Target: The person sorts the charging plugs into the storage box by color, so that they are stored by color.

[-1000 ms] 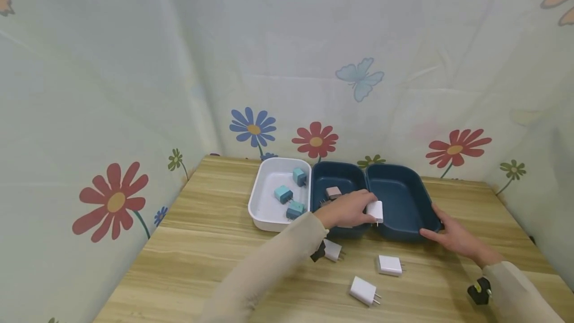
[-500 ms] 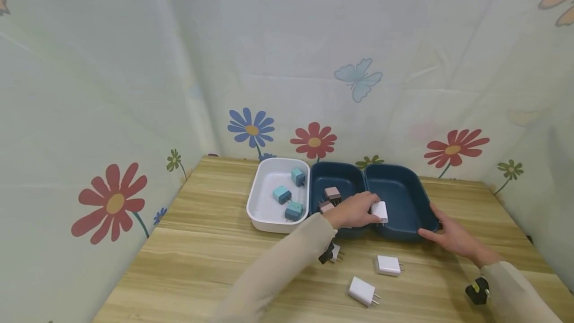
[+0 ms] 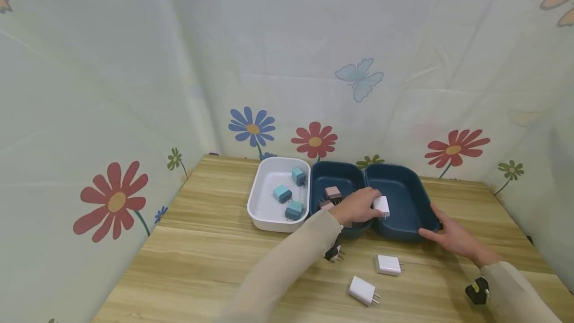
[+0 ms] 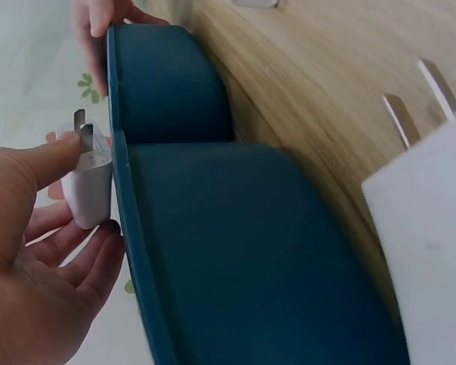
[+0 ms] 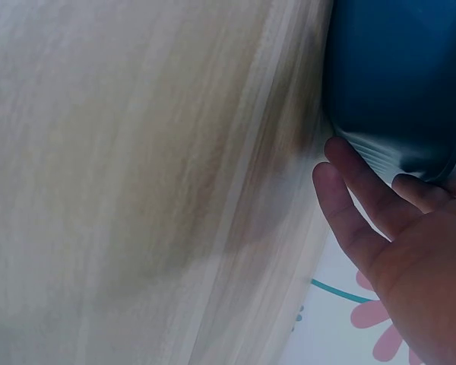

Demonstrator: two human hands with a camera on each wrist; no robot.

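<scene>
My left hand (image 3: pixel 358 207) pinches a white plug-in charger (image 3: pixel 381 206) between thumb and fingers, over the near inner side of the right dark blue bin (image 3: pixel 405 233). In the left wrist view the metal prongs of this charger (image 4: pixel 89 186) stick up beside the thumb, close to the bin's rim. At that bin's near right corner is my right hand (image 3: pixel 457 236), its thumb at the front wall and its fingers along the right side. The right wrist view shows its fingers (image 5: pixel 357 205) fairly straight against the blue wall.
Pink chargers (image 3: pixel 333 193) lie in the middle dark blue bin (image 3: pixel 338 167), partly behind my left hand. A white bin (image 3: pixel 257 213) on the left holds teal chargers (image 3: pixel 282 193). White chargers (image 3: pixel 388 265) lie on the wooden table (image 3: pixel 188 263), one partly behind my left wrist. A flowered cloth (image 3: pixel 287 64) hangs behind.
My left hand has moved slightly right with the white charger, farther over the right blue bin. The right hand stays at that bin's corner.
</scene>
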